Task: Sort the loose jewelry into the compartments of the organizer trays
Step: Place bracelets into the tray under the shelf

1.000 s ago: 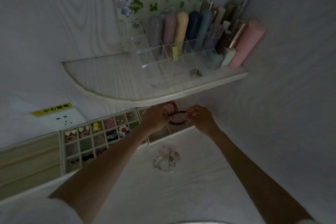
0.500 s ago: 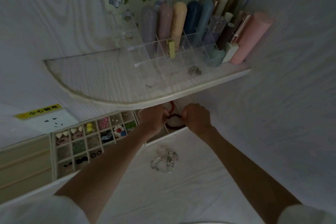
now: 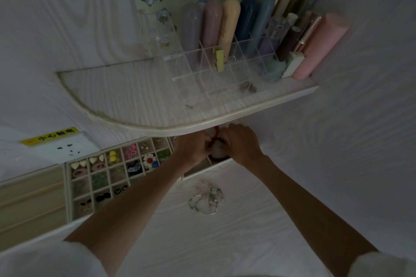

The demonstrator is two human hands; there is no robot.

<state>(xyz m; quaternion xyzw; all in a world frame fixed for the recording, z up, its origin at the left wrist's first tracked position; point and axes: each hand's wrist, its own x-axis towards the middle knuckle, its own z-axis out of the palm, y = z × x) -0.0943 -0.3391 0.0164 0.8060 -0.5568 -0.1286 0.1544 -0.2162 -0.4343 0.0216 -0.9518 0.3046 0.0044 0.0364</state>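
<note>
Bracelet [image 3: 216,157] sits pinched between left grip [image 3: 193,149] and right grip [image 3: 242,144], over tray [image 3: 203,170].

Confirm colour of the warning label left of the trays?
Yellow with black characters; the label shows in the head view.

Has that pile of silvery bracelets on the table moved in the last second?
No. The silvery bracelets lie just in front of the organizer tray edge, the same as before; only the camera shifted. Neither hand touches them.
</note>
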